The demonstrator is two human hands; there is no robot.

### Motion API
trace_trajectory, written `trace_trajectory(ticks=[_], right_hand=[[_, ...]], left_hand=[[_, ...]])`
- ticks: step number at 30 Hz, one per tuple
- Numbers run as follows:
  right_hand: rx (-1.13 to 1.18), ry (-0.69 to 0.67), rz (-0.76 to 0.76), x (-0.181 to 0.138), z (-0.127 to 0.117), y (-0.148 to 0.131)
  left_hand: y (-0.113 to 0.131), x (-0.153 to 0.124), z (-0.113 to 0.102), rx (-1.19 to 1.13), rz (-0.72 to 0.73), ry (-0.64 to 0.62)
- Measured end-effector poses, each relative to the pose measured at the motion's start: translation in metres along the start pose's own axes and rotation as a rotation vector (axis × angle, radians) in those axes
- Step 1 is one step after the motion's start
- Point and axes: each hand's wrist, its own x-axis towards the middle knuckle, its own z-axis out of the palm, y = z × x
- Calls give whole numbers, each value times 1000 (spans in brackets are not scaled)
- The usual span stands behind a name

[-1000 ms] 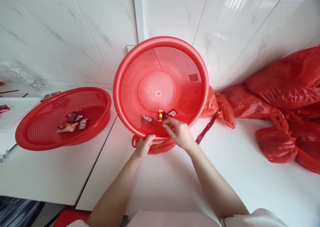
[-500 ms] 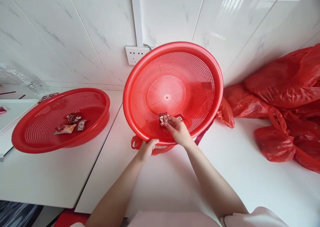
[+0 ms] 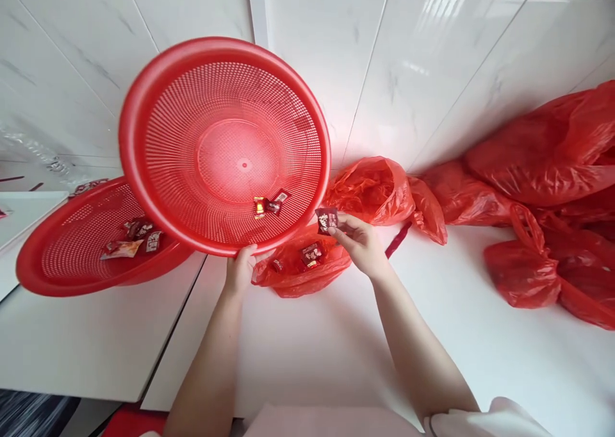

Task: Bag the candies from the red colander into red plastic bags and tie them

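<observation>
My left hand (image 3: pixel 241 269) grips the lower rim of a red plastic colander (image 3: pixel 223 104), which is tilted up with its inside facing me. A few small wrapped snacks (image 3: pixel 273 204) lie low in that colander, one of them shiny gold. Between the thumb and fingers of my right hand (image 3: pixel 358 239) is a dark red snack packet (image 3: pixel 327 220) with pale lettering. Below it, an open red plastic bag (image 3: pixel 288 286) holds a few similar packets (image 3: pixel 312 255). The fingers of my left hand under the rim are partly hidden.
A second red colander (image 3: pixel 62 257) with several packets (image 3: pixel 122 248) stands at left, partly behind the raised one. Several filled red plastic bags (image 3: pixel 523 270) are piled at right on the white table (image 3: pixel 298 354). A tiled wall (image 3: pixel 432 59) rises behind.
The raised colander has moved left and up with my left hand, uncovering the red bag. My right hand has come out of the colander with the packet and is now over the bag.
</observation>
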Motion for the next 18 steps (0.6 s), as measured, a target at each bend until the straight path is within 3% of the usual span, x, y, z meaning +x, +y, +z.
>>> trace_trajectory(ticks=[5, 8, 10, 12, 18], right_hand=[[-338, 30, -167, -6, -6, -13], [-567, -177, -226, -10, -1, -10], [-666, -367, -191, -12, 2, -6], [-700, -463, -148, -14, 5, -5], [-631, -170, -281, -12, 8, -12]], left_hand=[[11, 0, 0, -37, 98, 17], [15, -1, 3, -60, 97, 23], [15, -2, 5, -60, 77, 28], [13, -4, 8, -46, 48, 30], [-4, -20, 23, -47, -137, -92]])
